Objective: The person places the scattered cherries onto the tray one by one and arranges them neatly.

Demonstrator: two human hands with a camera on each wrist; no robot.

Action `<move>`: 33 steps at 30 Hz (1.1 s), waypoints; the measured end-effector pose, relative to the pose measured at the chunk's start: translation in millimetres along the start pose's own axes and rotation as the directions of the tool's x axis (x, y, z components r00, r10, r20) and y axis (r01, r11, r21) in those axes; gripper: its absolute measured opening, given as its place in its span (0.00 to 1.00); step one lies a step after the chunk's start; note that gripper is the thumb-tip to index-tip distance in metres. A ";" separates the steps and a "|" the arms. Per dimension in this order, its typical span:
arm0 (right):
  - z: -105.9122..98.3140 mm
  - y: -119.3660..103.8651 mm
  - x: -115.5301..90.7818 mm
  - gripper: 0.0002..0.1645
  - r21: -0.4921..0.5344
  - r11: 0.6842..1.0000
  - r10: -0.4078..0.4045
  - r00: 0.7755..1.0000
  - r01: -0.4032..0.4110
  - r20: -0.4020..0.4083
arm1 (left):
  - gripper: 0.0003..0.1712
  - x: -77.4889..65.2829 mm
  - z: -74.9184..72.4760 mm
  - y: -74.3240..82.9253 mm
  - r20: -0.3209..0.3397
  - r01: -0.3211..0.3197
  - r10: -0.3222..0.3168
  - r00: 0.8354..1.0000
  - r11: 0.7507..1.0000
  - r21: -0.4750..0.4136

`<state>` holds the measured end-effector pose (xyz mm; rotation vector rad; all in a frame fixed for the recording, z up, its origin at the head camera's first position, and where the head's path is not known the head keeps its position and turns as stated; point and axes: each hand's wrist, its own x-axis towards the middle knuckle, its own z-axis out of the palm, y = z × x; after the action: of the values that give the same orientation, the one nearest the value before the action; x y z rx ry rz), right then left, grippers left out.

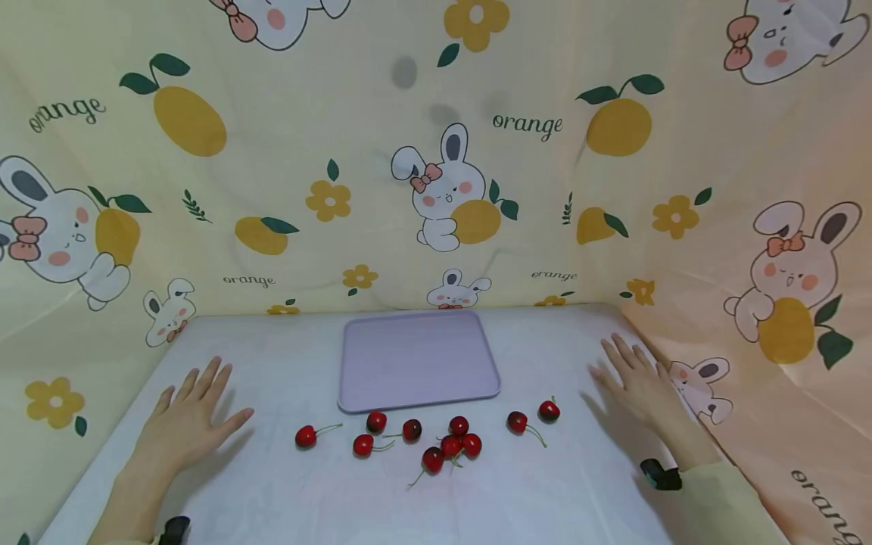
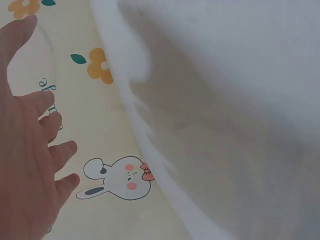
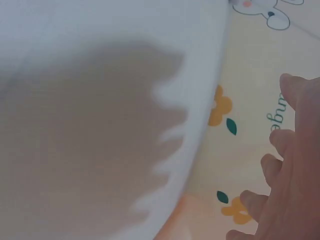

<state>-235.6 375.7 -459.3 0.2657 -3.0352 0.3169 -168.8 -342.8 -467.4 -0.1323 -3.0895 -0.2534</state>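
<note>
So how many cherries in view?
10. Leftmost cherry; three cherries to its right; then four cherries clustered; two cherries farthest right, past the tray. The overlapping cluster could hide another.

A pale yellow printed fabric backdrop [image 1: 354, 98] borders the white flat tabletop [image 1: 259, 499] at its far, left and right sides. The print comprises white cartoon rabbits [image 1: 446, 188] with pink bows, round orange fruits [image 1: 618, 130] with green leaves, yellow five-petalled flowers [image 1: 463, 21] and dark cursive "orange" lettering [image 1: 527, 123].
</note>
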 end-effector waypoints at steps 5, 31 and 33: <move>-5.9 1.7 3.2 0.46 -0.010 0.999 -0.034 0.999 0.034 -0.014 | 0.58 1.4 -2.3 2.4 -0.016 -0.022 0.023 1.000 0.999 0.028; -14.8 -37.7 40.5 0.49 0.057 0.983 -0.175 0.985 0.173 0.015 | 0.30 -0.5 -23.1 25.0 -0.274 -0.331 0.284 0.919 0.933 -0.141; -12.2 -42.0 42.5 0.49 0.057 0.982 -0.185 0.982 0.183 0.032 | 0.29 -1.7 -20.4 28.2 -0.271 -0.343 0.295 0.916 0.927 -0.150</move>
<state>-269.1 330.9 -435.0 0.5574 -3.0106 0.3839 -164.1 -318.6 -442.7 -0.5640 -2.7355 -0.5132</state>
